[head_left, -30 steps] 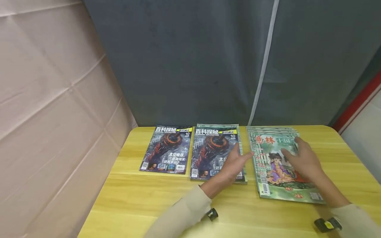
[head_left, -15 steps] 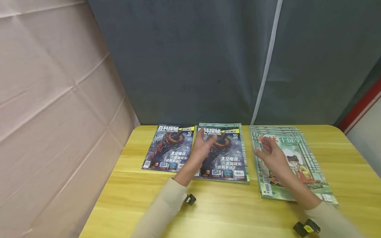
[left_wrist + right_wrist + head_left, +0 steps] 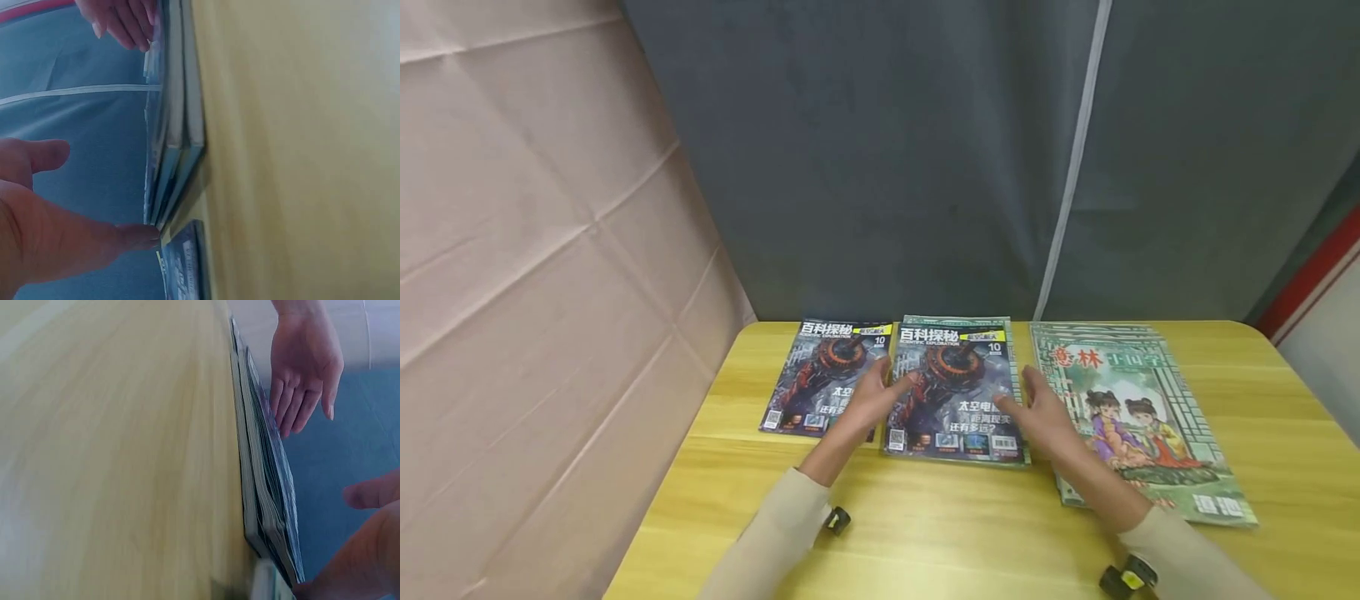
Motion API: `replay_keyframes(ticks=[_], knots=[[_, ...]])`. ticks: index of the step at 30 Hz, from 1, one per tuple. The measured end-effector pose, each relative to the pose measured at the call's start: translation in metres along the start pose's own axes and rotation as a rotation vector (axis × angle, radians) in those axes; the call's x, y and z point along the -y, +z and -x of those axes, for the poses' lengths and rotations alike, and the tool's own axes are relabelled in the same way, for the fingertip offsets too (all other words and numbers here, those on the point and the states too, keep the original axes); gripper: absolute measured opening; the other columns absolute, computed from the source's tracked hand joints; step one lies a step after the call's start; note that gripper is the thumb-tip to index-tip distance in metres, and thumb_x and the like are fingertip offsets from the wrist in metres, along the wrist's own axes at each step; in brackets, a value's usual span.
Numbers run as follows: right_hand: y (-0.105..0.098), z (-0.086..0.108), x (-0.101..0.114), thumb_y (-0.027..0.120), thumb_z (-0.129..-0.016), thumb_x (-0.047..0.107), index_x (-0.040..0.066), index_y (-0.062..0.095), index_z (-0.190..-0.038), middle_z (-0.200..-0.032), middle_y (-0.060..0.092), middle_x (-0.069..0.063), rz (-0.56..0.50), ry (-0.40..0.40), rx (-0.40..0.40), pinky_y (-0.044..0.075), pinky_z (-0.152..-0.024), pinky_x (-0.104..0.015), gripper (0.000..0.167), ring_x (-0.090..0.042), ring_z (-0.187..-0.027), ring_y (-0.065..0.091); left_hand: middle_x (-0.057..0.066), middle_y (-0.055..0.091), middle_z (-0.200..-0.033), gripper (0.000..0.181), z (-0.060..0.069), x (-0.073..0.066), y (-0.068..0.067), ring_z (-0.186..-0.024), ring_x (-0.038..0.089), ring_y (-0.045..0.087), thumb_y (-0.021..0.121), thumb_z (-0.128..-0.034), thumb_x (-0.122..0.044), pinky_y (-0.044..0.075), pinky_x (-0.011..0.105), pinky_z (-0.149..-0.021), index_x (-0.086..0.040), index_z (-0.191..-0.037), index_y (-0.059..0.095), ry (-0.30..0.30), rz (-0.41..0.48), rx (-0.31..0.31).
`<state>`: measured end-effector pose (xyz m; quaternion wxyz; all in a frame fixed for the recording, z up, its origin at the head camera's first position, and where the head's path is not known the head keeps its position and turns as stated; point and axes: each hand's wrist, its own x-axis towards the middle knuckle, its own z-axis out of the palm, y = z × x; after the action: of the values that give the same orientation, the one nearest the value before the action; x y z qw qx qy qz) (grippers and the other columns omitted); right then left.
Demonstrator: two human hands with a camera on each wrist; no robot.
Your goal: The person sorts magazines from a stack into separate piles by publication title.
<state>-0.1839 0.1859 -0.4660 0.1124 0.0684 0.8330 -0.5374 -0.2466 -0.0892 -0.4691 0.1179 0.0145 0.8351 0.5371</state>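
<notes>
The middle stack (image 3: pixel 955 392) has a dark magazine on top with green ones under it. My left hand (image 3: pixel 867 400), thumb spread from the fingers, is at its left edge, over the right part of a separate dark magazine (image 3: pixel 823 375). On the stack's other side my right hand (image 3: pixel 1037 417) has its thumb near the dark cover and its fingers by the gap to the green stack (image 3: pixel 1138 417). The left wrist view shows the left hand (image 3: pixel 62 237) beside the stack's edges (image 3: pixel 177 94); in the right wrist view the right hand (image 3: pixel 359 550) is near the stack corner.
A yellow wood-grain table (image 3: pixel 925 525) carries the magazines. Behind it hangs a dark grey curtain (image 3: pixel 880 167) with a pale seam, and a pinkish cloth (image 3: pixel 550 292) hangs at the left. A red strip (image 3: pixel 1318 271) runs along the right side.
My right hand has moved left from the green stack to the middle stack's right side. My left hand has moved left across the middle stack to its left edge. The green stack's top magazine has shifted right.
</notes>
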Motion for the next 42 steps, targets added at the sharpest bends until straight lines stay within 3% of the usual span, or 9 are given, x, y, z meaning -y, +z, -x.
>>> replay_keyframes(ticks=[8, 17, 20, 22, 25, 31, 32, 37, 42], knots=[[0.013, 0.000, -0.002, 0.065, -0.103, 0.040, 0.002, -0.014, -0.167, -0.176, -0.012, -0.024, 0.019, 0.062, 0.006, 0.005, -0.131, -0.068, 0.108, -0.052, -0.162, -0.001, 0.032, 0.027, -0.170, 0.080, 0.006, 0.007, 0.006, -0.159, 0.048, 0.028, 0.056, -0.1076, -0.037, 0.024, 0.060, -0.132, 0.007, -0.165, 0.021, -0.034, 0.081, 0.064], [0.013, -0.003, -0.006, 0.067, -0.101, 0.042, 0.004, -0.015, -0.167, -0.176, -0.012, -0.024, 0.030, 0.057, 0.040, 0.004, -0.132, -0.067, 0.112, -0.052, -0.162, -0.002, 0.025, 0.026, -0.173, 0.074, 0.012, 0.003, 0.014, -0.160, 0.045, 0.027, 0.053, -0.1089, -0.030, 0.022, 0.061, -0.133, -0.001, -0.168, 0.019, -0.021, 0.101, -0.009], [0.011, -0.004, -0.008, 0.067, -0.102, 0.041, 0.004, -0.017, -0.166, -0.175, -0.014, -0.024, 0.006, 0.045, 0.059, 0.003, -0.132, -0.067, 0.112, -0.051, -0.162, -0.004, 0.023, 0.026, -0.173, 0.072, 0.014, 0.000, 0.019, -0.155, 0.045, 0.036, 0.053, -0.1080, -0.024, 0.029, 0.061, -0.130, -0.001, -0.167, 0.020, 0.006, 0.161, -0.038], [0.009, -0.004, -0.009, 0.067, -0.102, 0.040, 0.003, -0.018, -0.166, -0.175, -0.015, -0.024, -0.012, 0.039, 0.071, 0.002, -0.132, -0.067, 0.112, -0.050, -0.163, -0.006, 0.024, 0.025, -0.174, 0.069, 0.015, -0.002, 0.022, -0.156, 0.045, 0.034, 0.052, -0.1077, -0.018, 0.027, 0.059, -0.132, 0.000, -0.167, 0.020, 0.028, 0.206, -0.051], [0.007, -0.005, -0.009, 0.067, -0.102, 0.038, 0.003, -0.019, -0.166, -0.175, -0.014, -0.025, -0.046, 0.046, 0.079, 0.002, -0.133, -0.064, 0.112, -0.049, -0.163, -0.006, 0.023, 0.023, -0.175, 0.068, 0.016, -0.004, 0.028, -0.155, 0.043, 0.036, 0.050, -0.1056, -0.008, 0.038, 0.057, -0.126, 0.000, -0.166, 0.020, 0.048, 0.271, -0.061], [0.006, -0.004, -0.009, 0.065, -0.104, 0.032, 0.005, -0.018, -0.166, -0.176, -0.011, -0.025, -0.103, 0.066, 0.069, 0.003, -0.135, -0.060, 0.108, -0.047, -0.164, -0.003, 0.021, 0.024, -0.175, 0.072, 0.017, -0.004, 0.037, -0.162, 0.046, 0.021, 0.048, -0.0991, 0.006, 0.029, 0.060, -0.130, -0.005, -0.166, 0.023, 0.069, 0.317, -0.085], [0.005, -0.004, -0.010, 0.065, -0.104, 0.031, 0.005, -0.018, -0.167, -0.176, -0.011, -0.024, -0.122, 0.066, 0.066, 0.004, -0.135, -0.059, 0.107, -0.046, -0.164, -0.002, 0.020, 0.024, -0.175, 0.073, 0.017, -0.004, 0.038, -0.162, 0.047, 0.020, 0.048, -0.0978, 0.008, 0.025, 0.060, -0.132, -0.006, -0.166, 0.024, 0.066, 0.324, -0.086], [0.000, -0.004, -0.011, 0.061, -0.106, 0.025, 0.004, -0.017, -0.167, -0.177, -0.010, -0.020, -0.236, 0.061, 0.048, 0.008, -0.135, -0.058, 0.100, -0.045, -0.165, 0.001, 0.016, 0.026, -0.175, 0.085, 0.015, -0.002, 0.040, -0.161, 0.048, 0.022, 0.042, -0.0876, 0.019, 0.033, 0.060, -0.128, -0.010, -0.166, 0.026, 0.061, 0.376, -0.073], [-0.002, 0.001, -0.005, 0.058, -0.107, 0.023, 0.005, -0.016, -0.167, -0.178, -0.010, -0.019, -0.277, 0.072, 0.025, 0.009, -0.135, -0.058, 0.097, -0.044, -0.165, 0.002, 0.009, 0.031, -0.174, 0.089, 0.014, 0.002, 0.040, -0.161, 0.044, 0.025, 0.040, -0.0854, 0.021, 0.023, 0.054, -0.134, -0.013, -0.167, 0.028, 0.042, 0.392, -0.084]])
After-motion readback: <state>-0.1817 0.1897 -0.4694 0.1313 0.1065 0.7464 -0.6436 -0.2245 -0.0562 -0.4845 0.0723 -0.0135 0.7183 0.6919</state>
